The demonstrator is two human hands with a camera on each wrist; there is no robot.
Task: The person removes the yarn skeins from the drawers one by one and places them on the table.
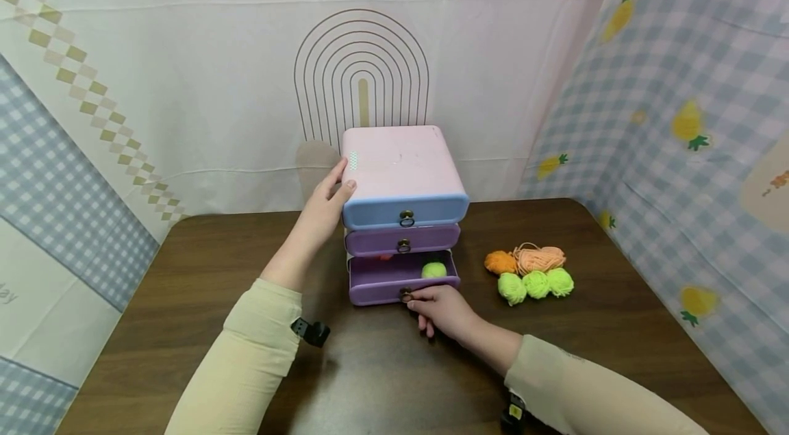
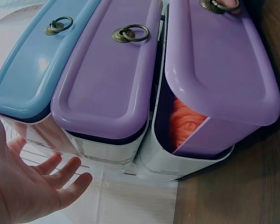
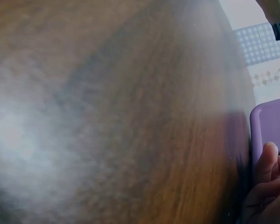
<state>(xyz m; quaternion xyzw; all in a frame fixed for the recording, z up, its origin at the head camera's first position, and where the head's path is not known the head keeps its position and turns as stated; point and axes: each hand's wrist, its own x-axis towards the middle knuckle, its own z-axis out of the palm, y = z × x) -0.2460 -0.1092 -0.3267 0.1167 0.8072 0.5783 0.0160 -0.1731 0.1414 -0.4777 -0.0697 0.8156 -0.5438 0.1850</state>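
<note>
A small drawer cabinet (image 1: 401, 161) with a pink top stands on the table. Its lowest purple drawer (image 1: 374, 294) is pulled out, showing a green yarn ball (image 1: 434, 270) at its right side. Orange-red yarn (image 2: 184, 123) shows deeper inside that drawer in the left wrist view. My right hand (image 1: 445, 312) pinches the ring pull (image 1: 405, 292) on this drawer's front between thumb and finger. On the cabinet's left side, my left hand (image 1: 323, 210) rests with fingers extended and thumb near the top edge. The blue top drawer (image 1: 370, 214) and purple middle drawer (image 1: 372, 242) are closed.
To the cabinet's right lie an orange yarn ball (image 1: 500, 262), a peach yarn skein (image 1: 540, 259) and several green yarn balls (image 1: 536, 284). A patterned cloth (image 1: 234, 79) hangs behind the wooden table (image 1: 203, 270).
</note>
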